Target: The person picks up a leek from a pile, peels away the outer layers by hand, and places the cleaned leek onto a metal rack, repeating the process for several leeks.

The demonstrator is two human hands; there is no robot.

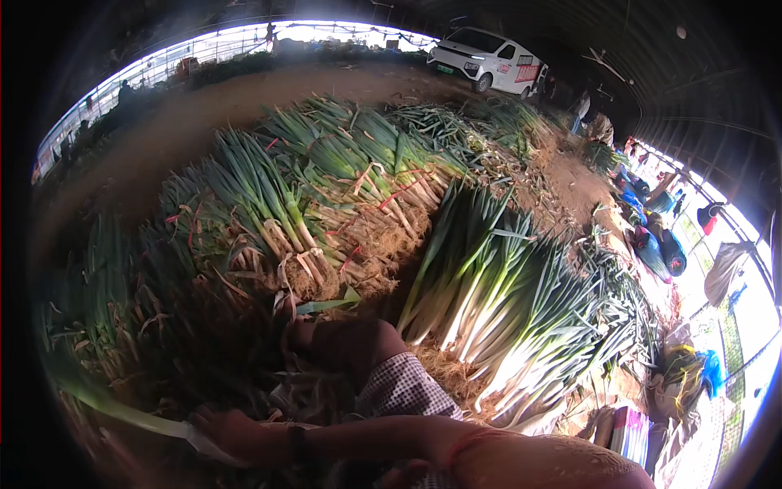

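Note:
From the lower right my right forearm, with a dark band at the wrist, reaches left. My right hand [232,432] is closed round the pale end of a long leek [134,417], whose green leaves bend up to the left. A loose pale strip of leaf [208,450] hangs by the fingers. My left hand cannot be made out. Above my forearm are a bent bare knee [350,338] and checked cloth [407,389]. Right of the knee lies a pile of loose leeks [497,293], white stalks and roots toward me.
Tied leek bundles [318,204] with red bands are heaped ahead. Dark leeks [98,301] lie at the left. Beyond the bare ground [212,102] a white van [489,59] is parked. Bags and rolled bundles [652,236] line the bright right wall. Some cut leaves lie by the knee.

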